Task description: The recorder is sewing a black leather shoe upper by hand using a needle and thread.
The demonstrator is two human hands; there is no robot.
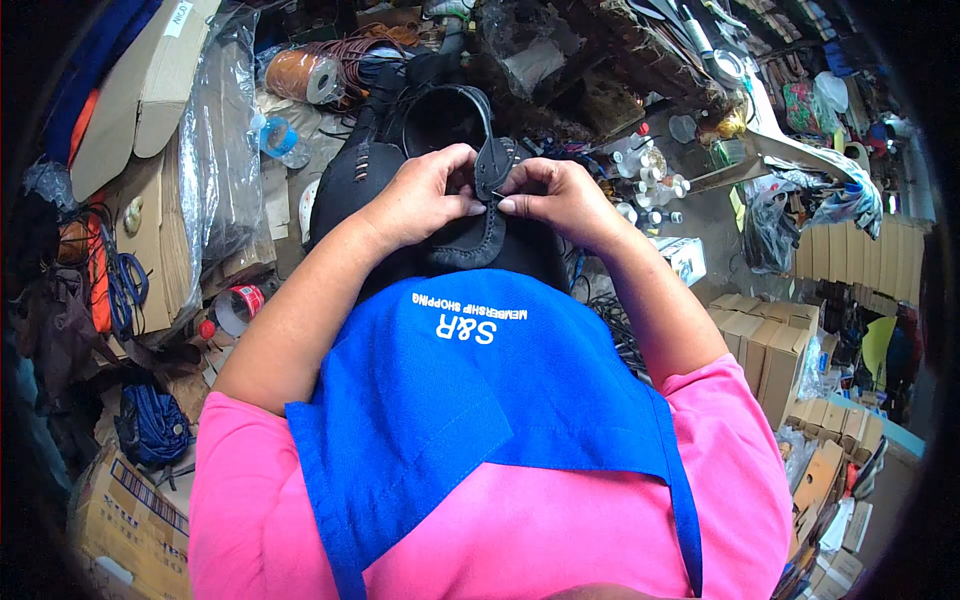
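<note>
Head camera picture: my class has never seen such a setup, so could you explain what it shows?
There is no robot here, just a person's two bare hands. The single picture comes from a wide fisheye camera on the head, looking down, so edges bend. The left hand holds a black stitched piece; the right hand pinches at its edge, though exactly what it grips is too small to tell. Below are a blue apron and pink shirt. Around lie an orange spool, small bottles and cardboard.
</note>
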